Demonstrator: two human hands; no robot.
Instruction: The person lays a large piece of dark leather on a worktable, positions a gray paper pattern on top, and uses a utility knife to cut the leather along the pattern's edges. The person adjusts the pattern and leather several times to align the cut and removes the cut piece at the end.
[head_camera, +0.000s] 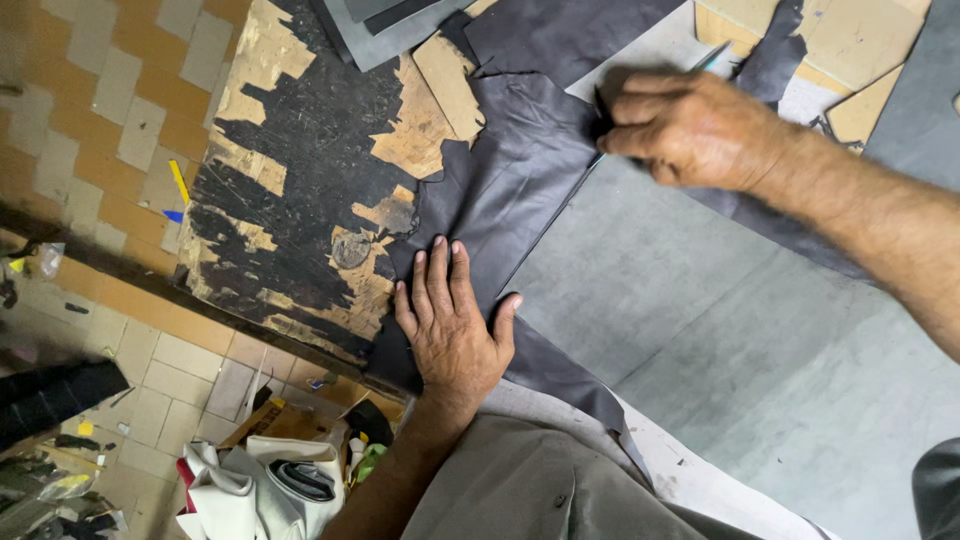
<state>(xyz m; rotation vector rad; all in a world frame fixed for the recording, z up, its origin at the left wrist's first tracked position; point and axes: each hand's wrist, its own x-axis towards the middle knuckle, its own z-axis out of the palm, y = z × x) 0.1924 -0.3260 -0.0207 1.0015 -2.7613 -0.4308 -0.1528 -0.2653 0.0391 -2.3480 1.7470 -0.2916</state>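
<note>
Head view, looking straight down on a dark leather sheet (510, 190) spread over a worn, paint-flaked workboard (300, 180). Left hand (450, 320) laid flat on the near edge of the leather sheet, fingers spread and open, gripping nothing, only pressing the sheet down where it overlaps the board's near corner. Right hand (685, 128) at the far side of the leather sheet, fingers closed together around a thin tool (712, 57); only a pale tip visible beyond the knuckles, the working end hidden under the hand, kind of tool not clear. Grey template sheet (700, 330) lying over the leather sheet on its right, its straight edge running diagonally between the two hands. Cardboard pieces (850, 50) beyond the leather sheet, tiled floor (150, 100) and a heap of scraps (270, 480) off to its left and below. Judged as marking or cutting along that straight edge: best done with firm, even pressure from the flat palm, leather kept smooth and unwrinkled, tool held tight against the template edge, stroke steady and well away from the pressing fingers.
</note>
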